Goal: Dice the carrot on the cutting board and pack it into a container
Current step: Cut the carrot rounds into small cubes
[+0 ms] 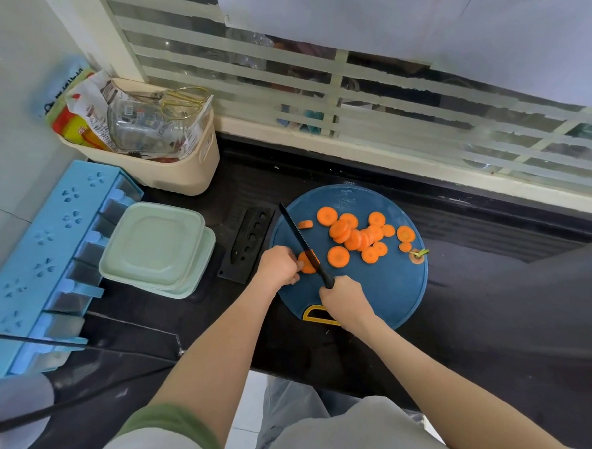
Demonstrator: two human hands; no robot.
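Right grip [345,300] is curled tight round the black handle of a knife [298,234], near the yellow handle [313,314] at the front of the board [377,288]. The blade slants up and to the left from it, and its tip reaches the board's far left edge. Left grip [279,264] sits just beside it at the board's left side, fingertips pinching a carrot piece [307,263] that lies under the blade. Beyond the blade, more slices [357,238] lie on the middle and right of the round blue board, some flat, some overlapping in a small heap. The stem end [417,256] lies at the right edge. The board rests on a dark desk [497,299]. Left of it lies a black sheath [245,240], then two stacked pale green containers [151,245] with lids on. A blue rack [48,237] stands at the far left. Behind the containers, a beige basket [189,171] holds packets and a glass jar, close under the window.
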